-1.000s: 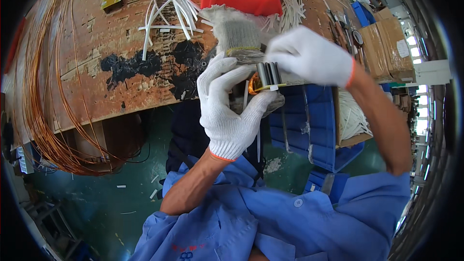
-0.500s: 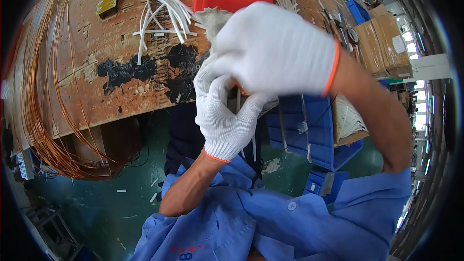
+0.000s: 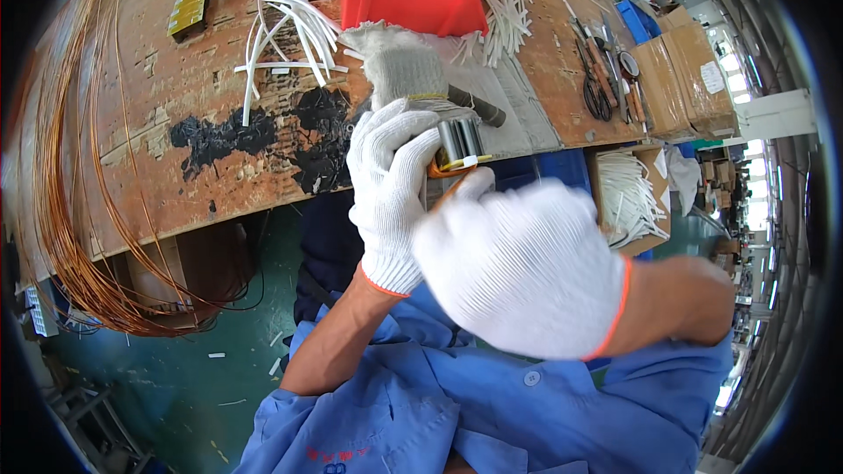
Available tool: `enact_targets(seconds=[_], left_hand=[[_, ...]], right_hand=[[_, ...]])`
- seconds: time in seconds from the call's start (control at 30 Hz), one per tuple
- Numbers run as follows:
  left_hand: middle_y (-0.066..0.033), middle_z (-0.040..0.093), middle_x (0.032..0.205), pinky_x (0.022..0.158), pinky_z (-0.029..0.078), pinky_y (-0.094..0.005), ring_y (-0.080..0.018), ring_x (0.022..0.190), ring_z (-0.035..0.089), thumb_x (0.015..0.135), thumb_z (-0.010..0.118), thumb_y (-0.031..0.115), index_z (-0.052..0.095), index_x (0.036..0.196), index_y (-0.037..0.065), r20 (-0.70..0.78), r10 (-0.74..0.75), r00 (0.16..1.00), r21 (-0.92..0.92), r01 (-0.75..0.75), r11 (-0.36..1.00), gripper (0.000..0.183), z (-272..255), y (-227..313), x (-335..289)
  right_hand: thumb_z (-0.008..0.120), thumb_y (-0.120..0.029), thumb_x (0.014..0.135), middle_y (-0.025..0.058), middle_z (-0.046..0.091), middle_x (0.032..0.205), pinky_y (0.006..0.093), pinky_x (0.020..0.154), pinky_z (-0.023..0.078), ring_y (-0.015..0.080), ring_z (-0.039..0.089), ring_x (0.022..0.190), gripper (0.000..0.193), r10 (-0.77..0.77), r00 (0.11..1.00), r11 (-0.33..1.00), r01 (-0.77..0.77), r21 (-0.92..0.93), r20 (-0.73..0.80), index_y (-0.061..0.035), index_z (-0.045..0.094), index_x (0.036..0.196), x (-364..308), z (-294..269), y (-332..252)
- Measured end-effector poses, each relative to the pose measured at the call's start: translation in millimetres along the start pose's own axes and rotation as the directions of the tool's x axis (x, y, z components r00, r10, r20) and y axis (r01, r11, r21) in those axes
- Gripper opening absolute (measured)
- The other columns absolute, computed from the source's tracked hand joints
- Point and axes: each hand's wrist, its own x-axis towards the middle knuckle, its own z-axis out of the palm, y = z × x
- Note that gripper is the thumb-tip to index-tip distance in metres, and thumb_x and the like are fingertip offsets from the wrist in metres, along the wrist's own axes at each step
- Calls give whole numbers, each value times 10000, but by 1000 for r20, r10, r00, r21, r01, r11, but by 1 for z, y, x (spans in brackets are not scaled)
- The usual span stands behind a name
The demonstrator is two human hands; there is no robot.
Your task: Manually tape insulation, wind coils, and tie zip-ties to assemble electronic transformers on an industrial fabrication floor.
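Note:
At the table's front edge my left hand [image 3: 391, 184], in a white knit glove with an orange cuff, is closed round a small motor core [image 3: 459, 142]. The core has dark grey slotted metal, a yellow end piece and copper-coloured winding at its lower end. My right hand [image 3: 527, 268], gloved alike and smeared by motion, is a closed fist just below and right of it. A copper-brown strand, which looks like copper wire [image 3: 450, 190], runs from the core to its fingers. Behind the core is a grey cloth-wrapped block [image 3: 404, 70] with a dark rod [image 3: 477, 105] beside it.
A coil of copper wire [image 3: 66, 202] hangs over the table's left side. White tubes [image 3: 307, 26] lie near a red bin [image 3: 413, 9] of white strips. Scissors [image 3: 598, 104] and other tools lie right, by a cardboard box [image 3: 685, 79]. An open box [image 3: 628, 197] holds white pieces.
My right hand has swung from above the left hand down toward my body, uncovering the core, the cloth-wrapped block and the rod. My left hand keeps its hold in nearly the same place.

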Motion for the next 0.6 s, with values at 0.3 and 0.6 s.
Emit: enact_targets(seconds=[0.3,0.6], left_hand=[[-182,687,1356,1215,462,-586,-456,1374,609,741,1030,215,747,1224,26,-41,-21,999,-73,18,997,590,-1,2,-1],[-178,648,1435,1209,422,-637,-441,1378,589,757,1009,365,667,1384,27,55,100,993,105,-106,989,790,-7,6,8]], right_hand=[[698,-303,1039,127,634,647,378,592,474,167,576,584,400,39,975,706,-182,684,218,27,775,826,56,50,136],[725,-213,928,86,623,741,386,472,461,192,616,528,267,82,996,996,-81,33,-27,28,727,1043,-38,17,-13]])
